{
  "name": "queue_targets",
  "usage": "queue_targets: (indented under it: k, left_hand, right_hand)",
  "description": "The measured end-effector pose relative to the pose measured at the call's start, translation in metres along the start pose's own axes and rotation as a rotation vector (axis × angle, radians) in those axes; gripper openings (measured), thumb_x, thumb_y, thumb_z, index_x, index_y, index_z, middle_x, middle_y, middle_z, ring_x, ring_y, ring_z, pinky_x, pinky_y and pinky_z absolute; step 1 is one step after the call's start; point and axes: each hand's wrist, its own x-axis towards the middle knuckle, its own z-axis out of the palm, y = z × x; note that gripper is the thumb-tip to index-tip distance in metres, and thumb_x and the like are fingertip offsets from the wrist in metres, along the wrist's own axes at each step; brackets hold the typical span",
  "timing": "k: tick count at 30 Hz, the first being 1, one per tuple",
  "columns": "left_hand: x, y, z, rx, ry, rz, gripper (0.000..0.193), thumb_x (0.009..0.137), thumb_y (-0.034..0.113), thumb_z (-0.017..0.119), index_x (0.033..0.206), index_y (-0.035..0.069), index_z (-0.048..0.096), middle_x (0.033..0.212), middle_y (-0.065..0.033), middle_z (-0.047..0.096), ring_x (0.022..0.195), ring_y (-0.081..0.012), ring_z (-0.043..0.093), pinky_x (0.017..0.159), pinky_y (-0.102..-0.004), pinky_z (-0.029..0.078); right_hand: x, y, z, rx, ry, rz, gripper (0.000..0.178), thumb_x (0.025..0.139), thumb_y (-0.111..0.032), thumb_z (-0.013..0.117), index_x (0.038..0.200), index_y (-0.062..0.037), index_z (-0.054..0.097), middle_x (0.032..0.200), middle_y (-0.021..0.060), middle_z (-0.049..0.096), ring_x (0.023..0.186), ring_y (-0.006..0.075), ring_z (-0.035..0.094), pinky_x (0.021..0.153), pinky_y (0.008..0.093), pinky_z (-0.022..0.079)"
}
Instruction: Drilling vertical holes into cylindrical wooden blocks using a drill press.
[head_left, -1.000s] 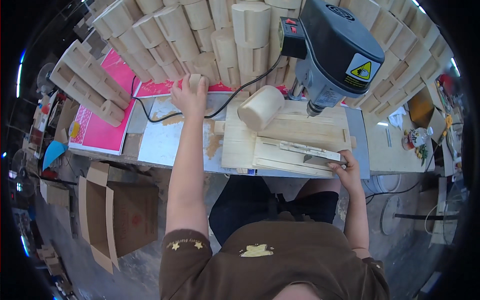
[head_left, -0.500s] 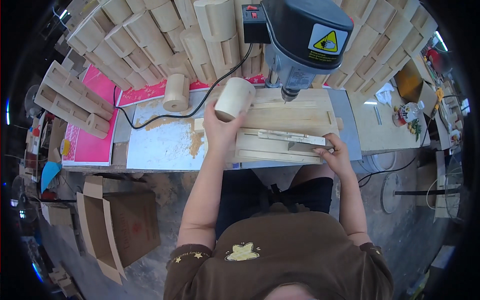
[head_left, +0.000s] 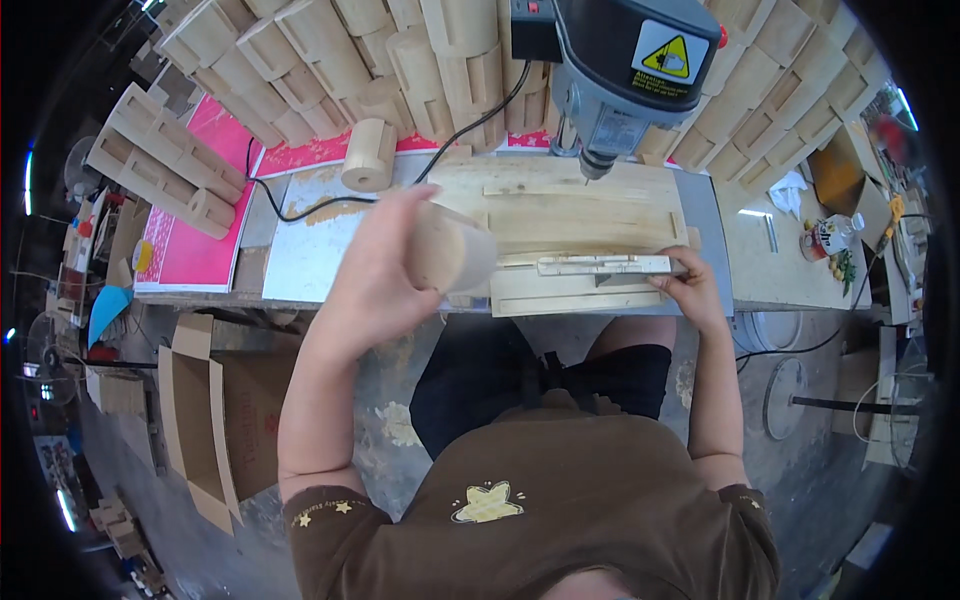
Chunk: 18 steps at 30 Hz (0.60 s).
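Note:
My left hand (head_left: pixel 375 270) is wrapped round a pale wooden cylinder (head_left: pixel 468 252), lifted in front of the bench and tilted with one flat end facing the palm side. Pinched by my right hand (head_left: pixel 692 285) is the right end of a narrow whitish strip (head_left: pixel 600 265) with a grey flat piece below it. The strip lies over a grooved wooden board (head_left: pixel 560 301) at the bench's near edge. Beyond it, a larger wooden board (head_left: pixel 590 215) sits beneath the chuck of a drill press (head_left: pixel 597 165).
Many notched wooden cylinders (head_left: pixel 420 80) are stacked along the back. A single cylinder (head_left: pixel 369 155) stands behind a black cable (head_left: pixel 330 205). More lie on a pink sheet (head_left: pixel 205 262) at left. A plastic bottle (head_left: pixel 833 235) is at right; an open cardboard box (head_left: pixel 235 420) sits on the floor.
My left hand has brought the cylinder off the boards, leftward and closer to me. My right hand stays on the strip. The whole view has shifted slightly.

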Motion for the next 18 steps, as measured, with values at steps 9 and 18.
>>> queue_targets:
  k: [9,18]
  left_hand:
    - [-0.012,-0.026,0.077,-0.247,-0.023,0.04,0.078,0.059,-0.003,0.069,0.13,0.006,0.036,0.126,-0.0155,0.043,0.121,-0.0296,0.044,0.102,-0.0377,0.036]
    - [-0.026,-0.07,0.135,-0.738,0.356,-0.045,0.057,0.082,0.008,0.066,0.132,-0.003,0.039,0.121,-0.0126,0.054,0.106,-0.018,0.056,0.092,-0.0321,0.044]
  right_hand:
    - [0.01,-0.003,-0.001,-0.034,-0.062,-0.039,0.03,0.075,0.001,0.07,0.102,-0.0019,0.058,0.093,0.001,0.061,0.089,0.0092,0.055,0.077,0.024,0.046]
    - [-0.005,-0.007,0.006,-0.131,-0.065,-0.122,0.026,0.077,-0.004,0.069,0.101,-0.0013,0.06,0.092,0.0028,0.061,0.09,0.0114,0.055,0.081,0.0259,0.044]
